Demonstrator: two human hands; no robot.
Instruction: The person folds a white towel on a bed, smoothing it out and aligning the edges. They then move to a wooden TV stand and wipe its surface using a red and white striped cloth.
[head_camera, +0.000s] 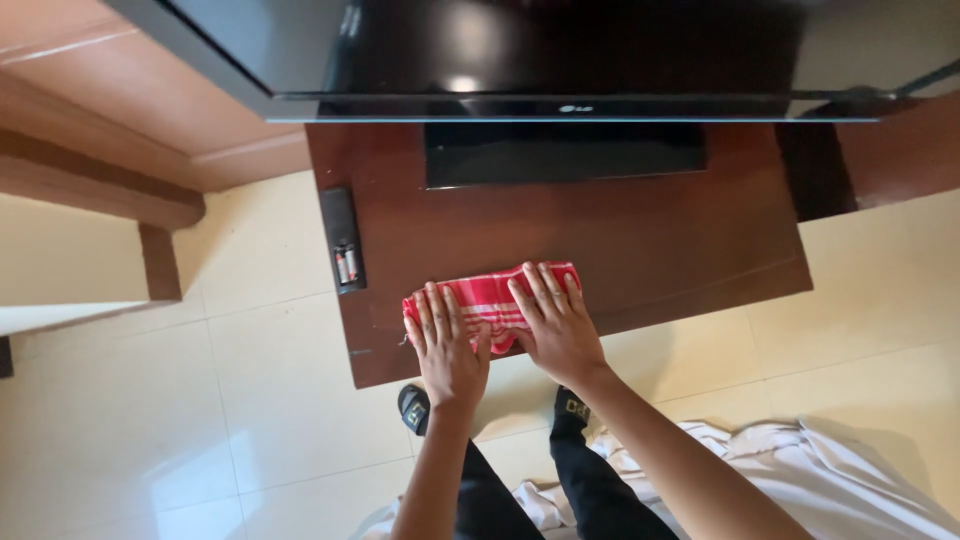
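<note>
Both forearms reach up from the bottom of the frame toward its middle. The left hand (447, 345) lies flat, palm down, fingers spread and pointing up the frame. The right hand (555, 322) lies flat beside it, palm down, fingers slightly fanned, thumb angled toward the left hand.

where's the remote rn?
Head view: the remote lies at the left edge of the dark wooden table, battery cover off, left of the red striped cloth under both hands.
</note>
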